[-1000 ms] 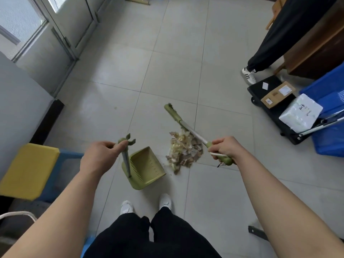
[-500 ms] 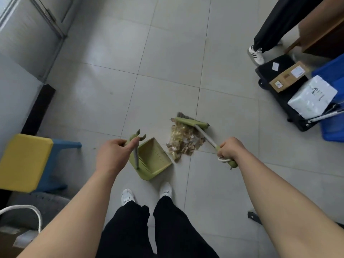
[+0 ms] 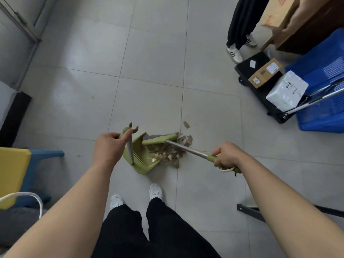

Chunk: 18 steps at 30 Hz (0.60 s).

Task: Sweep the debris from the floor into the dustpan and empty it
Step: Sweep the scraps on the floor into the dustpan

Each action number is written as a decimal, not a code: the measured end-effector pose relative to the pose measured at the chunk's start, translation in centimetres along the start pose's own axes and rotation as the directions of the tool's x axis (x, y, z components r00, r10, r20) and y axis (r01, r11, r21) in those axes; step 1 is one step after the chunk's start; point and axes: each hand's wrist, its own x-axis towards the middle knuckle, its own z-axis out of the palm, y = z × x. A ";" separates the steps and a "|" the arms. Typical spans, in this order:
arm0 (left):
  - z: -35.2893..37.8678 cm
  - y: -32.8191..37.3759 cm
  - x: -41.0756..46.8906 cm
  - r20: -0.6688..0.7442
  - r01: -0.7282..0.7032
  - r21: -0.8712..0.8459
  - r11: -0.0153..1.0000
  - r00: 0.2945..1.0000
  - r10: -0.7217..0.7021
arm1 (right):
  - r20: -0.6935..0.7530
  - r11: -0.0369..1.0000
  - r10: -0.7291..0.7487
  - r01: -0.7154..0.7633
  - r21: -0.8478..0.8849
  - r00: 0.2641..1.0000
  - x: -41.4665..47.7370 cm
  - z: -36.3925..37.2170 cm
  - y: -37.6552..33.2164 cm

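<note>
Debris first: a tan heap of curled, papery scraps on the floor at the dustpan's three o'clock side, with a few pieces already over the lip and inside. One stray scrap sits apart on the tile at the heap's one o'clock.

The dustpan is pale green plastic, a squared scoop with a row of comb teeth on its back wall. It rests on the floor just ahead of the person's white shoes. Its grey upright shaft ends in a forked green clip, and the left hand is clenched round the shaft just under that clip.

Now the broom — its long green head lies along the heap's twelve o'clock edge, left end over the pan's mouth. A bare metal shaft runs out toward four o'clock into a green grip. The right hand is wrapped tight round that grip, with a white loop hanging below it.

The floor is smooth pale-grey tile, faintly glossy, with thin grout lines — open from ten to one o'clock of the pan. A yellow-topped stool with blue legs sits at the view's nine o'clock edge. At two to three o'clock stand a black cart and a blue crate, well apart from the heap.
</note>
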 end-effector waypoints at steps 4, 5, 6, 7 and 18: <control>0.3 -0.2 -0.4 0.014 -0.033 0.045 0.998 0.999 0.032 | -0.032 0.993 0.035 -0.032 0.112 0.999 -0.8 -0.7 2.3; 0.3 -0.4 -0.4 0.016 -0.042 0.059 0.997 0.999 0.041 | -0.038 0.988 0.048 -0.042 0.147 0.998 -0.9 -0.7 2.9; 0.2 -0.6 -0.5 0.016 -0.047 0.066 0.997 0.999 0.046 | -0.045 0.981 0.059 -0.049 0.188 0.997 -1.0 -0.7 3.4; 0.1 -0.8 -0.6 0.017 -0.050 0.069 0.996 0.999 0.049 | -0.057 0.971 0.071 -0.056 0.231 0.996 -1.1 -0.6 3.8; -1.0 -1.8 -0.9 0.113 -0.164 0.142 0.976 0.982 0.149 | -0.036 0.839 0.281 -0.227 0.495 0.959 -0.9 1.6 5.4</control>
